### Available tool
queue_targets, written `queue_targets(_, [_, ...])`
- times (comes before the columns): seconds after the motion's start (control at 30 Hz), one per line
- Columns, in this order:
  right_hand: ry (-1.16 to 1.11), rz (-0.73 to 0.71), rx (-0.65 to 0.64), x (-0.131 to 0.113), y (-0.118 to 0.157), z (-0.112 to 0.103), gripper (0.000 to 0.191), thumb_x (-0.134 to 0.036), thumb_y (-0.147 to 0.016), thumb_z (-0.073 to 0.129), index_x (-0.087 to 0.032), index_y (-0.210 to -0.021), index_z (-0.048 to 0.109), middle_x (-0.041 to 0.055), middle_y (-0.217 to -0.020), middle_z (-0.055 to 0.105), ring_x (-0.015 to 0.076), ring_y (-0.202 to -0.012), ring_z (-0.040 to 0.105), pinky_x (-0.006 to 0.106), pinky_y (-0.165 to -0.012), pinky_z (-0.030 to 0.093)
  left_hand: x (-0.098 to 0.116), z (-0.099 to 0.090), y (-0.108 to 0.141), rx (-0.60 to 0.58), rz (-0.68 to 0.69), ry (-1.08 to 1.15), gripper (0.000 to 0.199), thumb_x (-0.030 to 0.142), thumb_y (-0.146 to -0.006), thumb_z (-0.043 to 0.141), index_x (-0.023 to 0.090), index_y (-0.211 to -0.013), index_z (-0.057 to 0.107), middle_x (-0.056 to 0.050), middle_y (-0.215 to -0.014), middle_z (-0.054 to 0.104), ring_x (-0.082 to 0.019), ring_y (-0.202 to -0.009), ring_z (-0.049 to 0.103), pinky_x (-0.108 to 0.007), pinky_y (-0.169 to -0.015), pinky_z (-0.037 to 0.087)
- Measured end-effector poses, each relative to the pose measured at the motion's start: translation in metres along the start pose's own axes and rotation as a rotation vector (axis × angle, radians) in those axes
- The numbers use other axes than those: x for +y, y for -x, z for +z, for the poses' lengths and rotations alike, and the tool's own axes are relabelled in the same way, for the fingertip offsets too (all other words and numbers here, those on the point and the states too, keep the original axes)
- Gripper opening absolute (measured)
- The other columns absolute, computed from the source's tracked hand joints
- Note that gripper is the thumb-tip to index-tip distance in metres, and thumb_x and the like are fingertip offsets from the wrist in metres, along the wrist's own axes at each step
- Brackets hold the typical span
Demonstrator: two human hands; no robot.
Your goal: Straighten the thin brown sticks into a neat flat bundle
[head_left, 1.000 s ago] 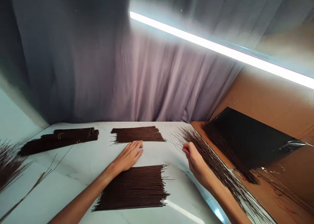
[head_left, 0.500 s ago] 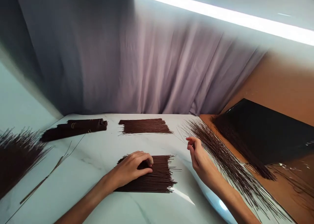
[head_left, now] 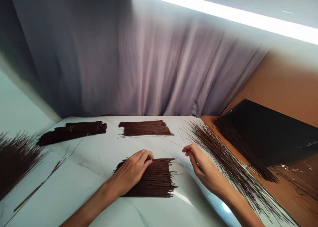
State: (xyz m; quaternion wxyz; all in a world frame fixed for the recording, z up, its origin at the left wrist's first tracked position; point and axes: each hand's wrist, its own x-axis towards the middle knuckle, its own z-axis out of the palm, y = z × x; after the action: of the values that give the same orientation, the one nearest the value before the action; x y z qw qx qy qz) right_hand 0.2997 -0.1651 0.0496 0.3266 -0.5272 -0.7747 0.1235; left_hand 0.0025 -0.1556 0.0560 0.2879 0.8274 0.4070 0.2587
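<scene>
My left hand (head_left: 135, 167) rests over the near pile of thin dark brown sticks (head_left: 161, 177), its fingers curled and thumb tip against the forefinger near the pile's far edge. Whatever those fingertips hold, if anything, is hidden. Right of the pile, my right hand (head_left: 198, 160) is closed in a pinch on one thin dark stick (head_left: 175, 143), which points away to the left above the white table. Several stick ends jut out from the pile's right side.
Beyond lies a second flat pile of sticks (head_left: 146, 128). Tied dark bundles (head_left: 81, 129) sit at the back left, and a few loose sticks (head_left: 42, 184) lie nearer. Loose sticks (head_left: 223, 150) spread along the right edge, beside a black sheet (head_left: 278, 134). A curtain (head_left: 159, 64) hangs behind.
My right hand has moved slightly left and down, and a thin stick now shows in its pinch. The thumb and forefinger of my left hand have come together.
</scene>
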Motion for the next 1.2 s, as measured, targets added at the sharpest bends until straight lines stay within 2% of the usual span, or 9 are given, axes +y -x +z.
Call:
queue_targets(0.07, [-0.085,0.03,0.065,-0.014,0.0,0.004,0.022,-0.032,-0.107,0.034,-0.024,-0.099,0.052,0.0027,-0.082,0.062,0.0183,-0.072,0.061,0.029,-0.065,0.049,0.005,0.0,-0.004,0.068,-0.15,0.181,0.017,0.039,-0.106,0.04,0.029,-0.109,0.054,0.002,-0.086,0.058,-0.017,-0.076,0.059,-0.03,-0.071,0.046])
queue_targets(0.13, [-0.145,0.041,0.057,-0.029,0.004,0.014,0.026,-0.035,-0.108,0.032,-0.025,-0.091,0.049,-0.001,-0.072,0.057,0.016,-0.061,0.055,0.027,-0.058,0.045,0.009,0.002,-0.009,0.125,-0.281,0.435,0.021,0.048,-0.102,0.047,0.029,-0.107,0.052,0.004,-0.078,0.053,-0.014,-0.067,0.052,-0.024,-0.059,0.04])
queue_targets(0.23, [-0.158,0.011,-0.051,-0.045,0.013,0.036,0.027,-0.034,-0.109,0.029,-0.026,-0.085,0.041,-0.004,-0.065,0.054,0.0148,-0.053,0.05,0.026,-0.052,0.039,0.013,0.004,-0.018,0.163,-0.344,0.775,0.035,0.057,-0.09,0.062,0.023,-0.098,0.056,0.002,-0.087,0.055,-0.009,-0.061,0.041,-0.019,-0.051,0.029])
queue_targets(0.3, [-0.099,-0.027,-0.071,-0.048,0.018,0.049,0.025,-0.03,-0.108,0.029,-0.027,-0.085,0.038,-0.005,-0.063,0.052,0.0148,-0.049,0.047,0.027,-0.049,0.035,0.015,0.003,-0.022,0.158,-0.367,0.877,0.041,0.059,-0.085,0.067,0.019,-0.09,0.06,0.001,-0.087,0.056,-0.007,-0.057,0.034,-0.019,-0.048,0.022])
queue_targets(0.43, [0.036,-0.099,-0.039,-0.044,0.024,0.062,0.017,-0.023,-0.106,0.031,-0.027,-0.09,0.037,-0.0043,-0.064,0.055,0.016,-0.046,0.049,0.029,-0.048,0.03,0.015,0.003,-0.023,0.165,-0.392,0.893,0.044,0.061,-0.086,0.067,0.017,-0.082,0.061,0.002,-0.078,0.053,-0.006,-0.052,0.024,-0.021,-0.045,0.015])
queue_targets(0.67, [0.123,-0.161,-0.012,-0.041,0.025,0.065,0.015,-0.019,-0.104,0.031,-0.028,-0.094,0.036,-0.0042,-0.063,0.058,0.0175,-0.045,0.055,0.03,-0.047,0.03,0.005,0.011,-0.023,0.26,-0.407,0.771,0.042,0.058,-0.085,0.07,0.017,-0.079,0.062,0.004,-0.073,0.054,-0.005,-0.05,0.025,-0.021,-0.044,0.01])
queue_targets(0.93, [0.017,-0.171,0.084,-0.035,0.029,0.084,0.02,-0.021,-0.105,0.026,-0.025,-0.118,0.041,0.0052,-0.085,0.07,0.0208,-0.066,0.07,0.029,-0.055,0.049,0.004,0.021,-0.022,0.291,-0.364,0.802,0.042,0.057,-0.084,0.071,0.017,-0.08,0.061,0.004,-0.069,0.05,-0.005,-0.05,0.027,-0.019,-0.041,0.012])
queue_targets(1.07, [-0.032,-0.1,0.05,-0.037,0.03,0.087,0.016,-0.025,-0.107,0.029,-0.028,-0.111,0.045,0.0013,-0.081,0.069,0.0174,-0.06,0.066,0.025,-0.054,0.048,0.007,0.023,-0.021,0.295,-0.33,0.822,0.043,0.058,-0.085,0.07,0.017,-0.081,0.06,0.005,-0.07,0.05,-0.004,-0.046,0.026,-0.019,-0.041,0.015])
queue_targets(1.2, [0.116,-0.167,0.071,-0.027,0.032,0.092,0.024,-0.021,-0.105,0.025,-0.025,-0.117,0.046,-0.0009,-0.068,0.065,0.016,-0.048,0.056,0.025,-0.045,0.039,0.011,0.023,-0.02,0.331,-0.329,0.77,0.042,0.058,-0.087,0.068,0.016,-0.081,0.06,0.004,-0.07,0.049,-0.004,-0.048,0.025,-0.019,-0.042,0.015])
